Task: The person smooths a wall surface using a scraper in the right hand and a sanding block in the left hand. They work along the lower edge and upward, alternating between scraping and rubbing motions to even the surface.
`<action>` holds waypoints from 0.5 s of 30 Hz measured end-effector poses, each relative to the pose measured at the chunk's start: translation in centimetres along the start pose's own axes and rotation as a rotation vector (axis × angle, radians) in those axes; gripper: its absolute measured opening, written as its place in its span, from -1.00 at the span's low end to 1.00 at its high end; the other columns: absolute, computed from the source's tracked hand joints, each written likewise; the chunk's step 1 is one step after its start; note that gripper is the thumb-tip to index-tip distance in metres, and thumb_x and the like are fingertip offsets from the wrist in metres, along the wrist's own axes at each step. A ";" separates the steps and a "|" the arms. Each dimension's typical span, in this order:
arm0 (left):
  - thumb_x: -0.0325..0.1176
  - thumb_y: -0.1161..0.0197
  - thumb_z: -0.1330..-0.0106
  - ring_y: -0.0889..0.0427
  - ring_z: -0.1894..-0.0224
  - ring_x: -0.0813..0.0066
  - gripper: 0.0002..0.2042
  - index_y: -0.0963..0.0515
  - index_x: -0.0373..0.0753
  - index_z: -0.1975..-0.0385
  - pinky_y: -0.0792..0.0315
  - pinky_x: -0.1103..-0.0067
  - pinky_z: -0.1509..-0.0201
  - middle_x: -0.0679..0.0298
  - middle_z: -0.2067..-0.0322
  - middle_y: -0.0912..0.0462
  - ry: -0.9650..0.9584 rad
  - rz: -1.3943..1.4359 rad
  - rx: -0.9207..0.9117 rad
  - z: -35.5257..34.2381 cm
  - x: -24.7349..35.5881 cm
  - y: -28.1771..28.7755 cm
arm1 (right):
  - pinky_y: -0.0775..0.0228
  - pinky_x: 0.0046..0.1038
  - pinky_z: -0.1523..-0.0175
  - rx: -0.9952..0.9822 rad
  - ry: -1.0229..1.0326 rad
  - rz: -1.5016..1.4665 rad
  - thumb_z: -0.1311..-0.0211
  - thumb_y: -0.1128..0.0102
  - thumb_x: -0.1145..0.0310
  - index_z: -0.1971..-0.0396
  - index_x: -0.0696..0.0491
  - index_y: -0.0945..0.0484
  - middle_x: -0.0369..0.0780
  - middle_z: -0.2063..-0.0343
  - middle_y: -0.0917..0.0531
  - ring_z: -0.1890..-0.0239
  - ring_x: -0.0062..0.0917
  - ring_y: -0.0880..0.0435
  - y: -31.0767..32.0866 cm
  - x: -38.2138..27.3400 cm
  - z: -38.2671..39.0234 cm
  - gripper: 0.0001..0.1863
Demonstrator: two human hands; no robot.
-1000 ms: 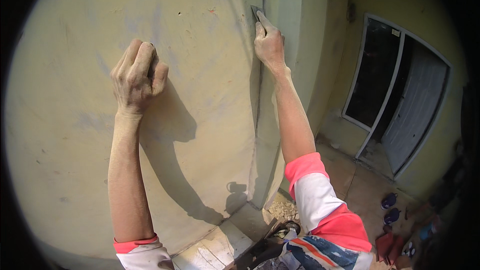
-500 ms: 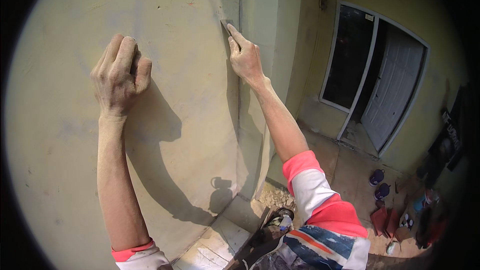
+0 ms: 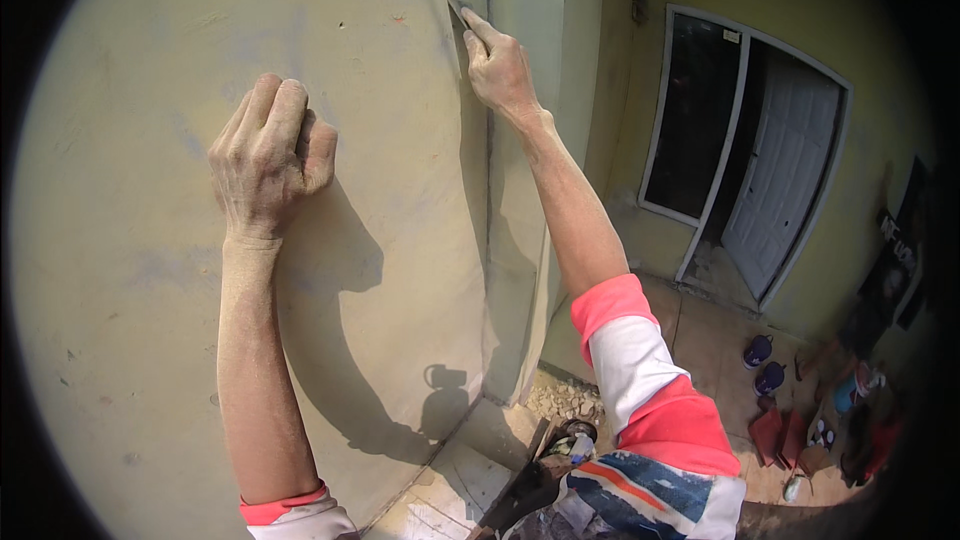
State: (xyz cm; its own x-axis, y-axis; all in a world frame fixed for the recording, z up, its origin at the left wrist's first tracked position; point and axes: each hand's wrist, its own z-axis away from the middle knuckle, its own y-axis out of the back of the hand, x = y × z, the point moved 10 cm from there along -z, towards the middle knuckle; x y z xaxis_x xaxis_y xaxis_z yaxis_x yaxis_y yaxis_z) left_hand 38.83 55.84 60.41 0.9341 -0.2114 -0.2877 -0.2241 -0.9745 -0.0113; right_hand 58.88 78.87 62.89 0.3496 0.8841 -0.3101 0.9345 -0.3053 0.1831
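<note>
In front of me stands a yellowish plastered wall [image 3: 150, 190], smudged with faint bluish patches. My right hand [image 3: 500, 70] is raised high beside its vertical edge, near a dark groove [image 3: 488, 140]. Its fingers pinch a thin, flat, dark piece [image 3: 456, 14] against the wall edge; whether it is a scraper blade or sandpaper I cannot tell. My left hand [image 3: 262, 155], coated in pale dust, is closed at the wall's surface with the fingers curled under. Anything inside its grip is hidden. Shadows of my arms and head fall on the wall.
To the right is a white-framed doorway with a white door [image 3: 785, 160] ajar and a dark glass panel [image 3: 695, 105]. Rubble [image 3: 565, 400] lies at the wall's foot. Purple shoes [image 3: 768, 378], reddish flat pieces [image 3: 768, 437] and clutter sit on the tiled floor.
My right hand has slid upward along the wall edge with the flat piece. My left hand keeps its closed pose at about the same spot on the wall; the view has shifted slightly.
</note>
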 end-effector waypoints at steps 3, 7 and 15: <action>-0.37 -0.26 -0.16 -0.48 0.49 0.44 -0.87 -0.42 -0.17 0.44 -0.42 0.45 0.46 0.36 0.49 -0.41 -0.038 -0.029 0.016 -1.1 0.6 0.7 | -0.40 -0.27 -0.42 0.055 0.009 0.099 -0.59 0.00 0.26 -0.37 0.05 -0.51 0.02 -0.24 -0.64 -0.32 -0.15 -0.60 3.0 -1.1 -9.0 -0.54; -0.40 -0.24 -0.11 -0.51 0.48 0.47 -0.89 -0.42 -0.14 0.45 -0.47 0.49 0.47 0.38 0.49 -0.43 -0.029 -0.037 -0.004 -0.6 0.4 0.4 | -0.35 -0.27 -0.45 0.066 -0.032 0.103 -0.58 -0.02 0.23 -0.39 -0.03 -0.51 -0.01 -0.28 -0.61 -0.36 -0.17 -0.56 3.3 -1.3 -10.7 -0.54; -0.38 -0.29 -0.10 -0.53 0.45 0.39 -0.84 -0.42 -0.17 0.42 -0.47 0.43 0.43 0.34 0.48 -0.43 -0.028 -0.006 0.008 -0.6 0.4 0.3 | -0.30 -0.27 -0.49 0.066 -0.043 0.053 -0.61 0.05 0.27 -0.42 0.07 -0.44 -0.02 -0.30 -0.60 -0.40 -0.19 -0.51 0.6 1.8 -3.1 -0.52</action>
State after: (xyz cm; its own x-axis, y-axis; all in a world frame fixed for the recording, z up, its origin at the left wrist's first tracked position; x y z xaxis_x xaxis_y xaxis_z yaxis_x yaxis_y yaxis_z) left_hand 39.28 55.43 60.84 0.9273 -0.2031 -0.3145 -0.2206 -0.9751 -0.0208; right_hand 59.92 81.40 65.34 0.4002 0.8502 -0.3420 0.9164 -0.3756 0.1385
